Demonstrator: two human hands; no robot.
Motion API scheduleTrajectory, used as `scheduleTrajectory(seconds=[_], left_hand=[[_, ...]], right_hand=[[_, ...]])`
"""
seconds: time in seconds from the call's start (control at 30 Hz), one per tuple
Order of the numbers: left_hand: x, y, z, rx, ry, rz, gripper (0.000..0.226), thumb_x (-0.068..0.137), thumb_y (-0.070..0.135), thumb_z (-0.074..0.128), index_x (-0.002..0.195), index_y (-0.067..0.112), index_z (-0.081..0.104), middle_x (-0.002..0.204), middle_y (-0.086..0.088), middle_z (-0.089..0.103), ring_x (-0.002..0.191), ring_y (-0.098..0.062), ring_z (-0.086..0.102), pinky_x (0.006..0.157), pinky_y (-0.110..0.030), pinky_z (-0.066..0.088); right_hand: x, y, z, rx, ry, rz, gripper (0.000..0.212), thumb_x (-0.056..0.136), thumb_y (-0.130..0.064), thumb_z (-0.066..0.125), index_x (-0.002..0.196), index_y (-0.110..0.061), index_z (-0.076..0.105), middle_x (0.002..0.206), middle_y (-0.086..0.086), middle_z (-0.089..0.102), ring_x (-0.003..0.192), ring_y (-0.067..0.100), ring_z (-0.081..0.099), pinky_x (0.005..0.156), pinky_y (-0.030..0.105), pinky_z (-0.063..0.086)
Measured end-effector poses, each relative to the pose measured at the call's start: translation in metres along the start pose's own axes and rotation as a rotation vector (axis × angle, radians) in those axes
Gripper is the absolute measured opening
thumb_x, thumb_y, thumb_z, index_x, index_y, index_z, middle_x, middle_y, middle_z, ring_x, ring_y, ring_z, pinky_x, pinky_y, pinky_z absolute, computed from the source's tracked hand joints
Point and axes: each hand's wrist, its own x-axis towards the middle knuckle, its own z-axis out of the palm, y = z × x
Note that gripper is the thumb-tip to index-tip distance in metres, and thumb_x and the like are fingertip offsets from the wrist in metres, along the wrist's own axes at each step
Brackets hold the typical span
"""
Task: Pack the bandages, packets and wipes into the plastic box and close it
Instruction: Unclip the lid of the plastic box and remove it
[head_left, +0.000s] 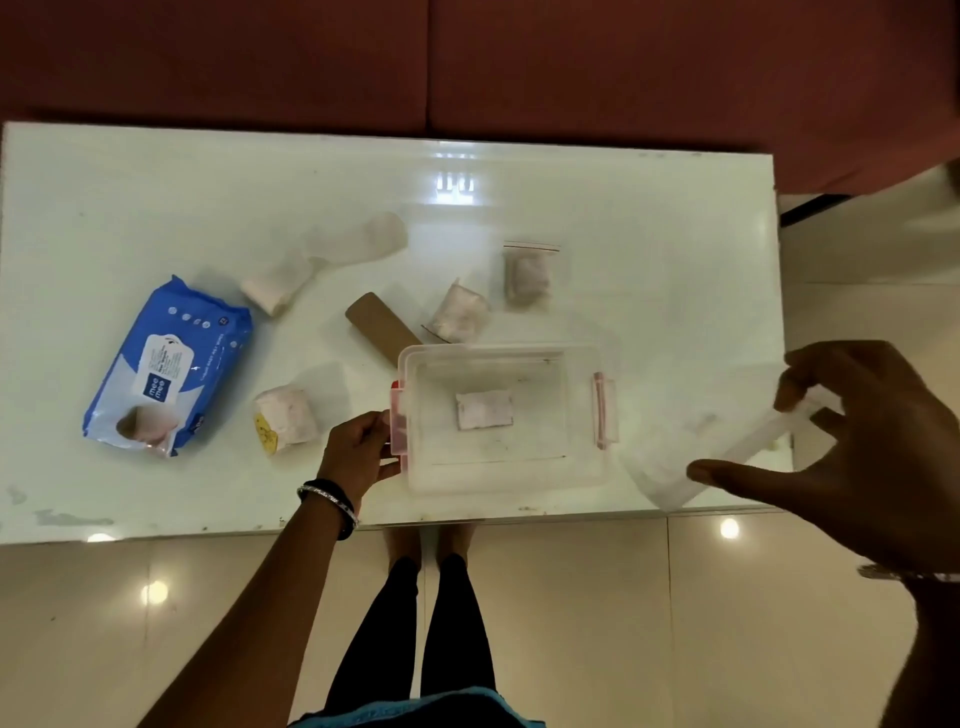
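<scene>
A clear plastic box (582, 470) with pink latches stands open near the table's front edge, a small white packet (484, 409) inside it. My left hand (358, 452) grips its left latch. My right hand (862, 457) holds the clear lid (727, 452) tilted over the table's right front corner. A blue wipes pack (166, 364) lies at the left. White bandage rolls (285, 418) (270, 286), one trailing a loose strip (358, 241), a brown roll (379, 327) and two zip packets (460, 314) (527, 275) lie behind and left of the box.
The white glossy table (156, 197) has its front edge close to my legs. A dark red sofa (467, 62) runs behind the table. Shiny tiled floor (727, 623) lies below and to the right.
</scene>
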Motion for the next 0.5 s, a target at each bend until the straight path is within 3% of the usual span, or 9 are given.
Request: scheduleTrajectory(seconds=[0.13, 0.3, 0.5], left_hand=[[0.001, 0.001, -0.004, 0.030, -0.004, 0.009, 0.025, 0.100, 0.012, 0.046, 0.095, 0.011, 0.071, 0.090, -0.004, 0.074, 0.075, -0.018, 0.073, 0.055, -0.026, 0.059], [0.004, -0.002, -0.002, 0.071, -0.016, 0.037, 0.023, 0.100, 0.012, 0.048, 0.104, 0.003, 0.069, 0.095, -0.009, 0.073, 0.080, -0.024, 0.071, 0.061, -0.030, 0.060], [0.006, -0.004, -0.003, 0.090, -0.015, 0.058, 0.025, 0.100, 0.014, 0.047, 0.106, 0.002, 0.068, 0.096, -0.012, 0.072, 0.083, -0.024, 0.070, 0.056, -0.023, 0.058]], right_hand=[[0.000, 0.043, 0.019, -0.008, 0.203, 0.094, 0.072, 0.047, -0.071, 0.078, 0.086, -0.016, 0.052, 0.113, 0.012, 0.059, 0.111, 0.030, 0.056, 0.079, 0.055, 0.056], [0.015, 0.085, 0.082, 0.114, 0.455, 0.177, 0.070, 0.053, -0.068, 0.084, 0.083, -0.012, 0.055, 0.102, 0.007, 0.067, 0.128, 0.020, 0.052, 0.084, 0.049, 0.055], [0.019, 0.110, 0.157, 0.208, 0.434, 0.258, 0.067, 0.052, -0.067, 0.085, 0.073, -0.014, 0.051, 0.102, 0.003, 0.068, 0.129, 0.019, 0.052, 0.078, 0.048, 0.056]])
